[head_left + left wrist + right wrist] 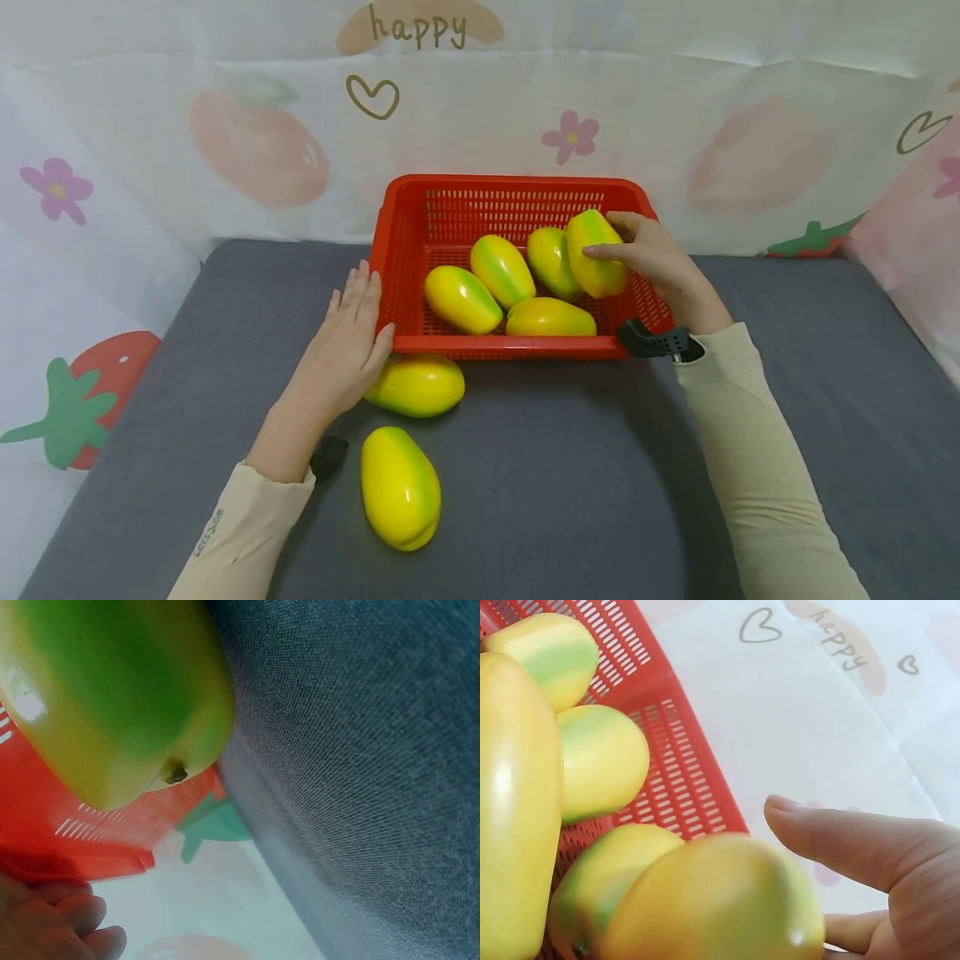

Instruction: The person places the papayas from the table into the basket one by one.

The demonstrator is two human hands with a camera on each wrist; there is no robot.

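My left hand (341, 342) lies with straight fingers along the left wall of a red plastic basket (517, 343). Just beneath that hand, a yellow-green papaya (420, 386) sits in front of the basket; it fills much of the left wrist view. Inside the basket's right end, my right hand (663, 262) is at a papaya (597, 279) leaning above the others. In the right wrist view its thumb (832, 836) is straight and stands apart from that blurred papaya, with other fingers partly hidden behind it. Several more papayas (501, 271) lie in the basket.
Another papaya (401, 489) rests on the grey cloth-covered table (555, 483), nearer to me. Behind the basket hangs a white printed curtain (465, 117). A black wrist strap (652, 340) on my right arm overlaps the basket's front right corner.
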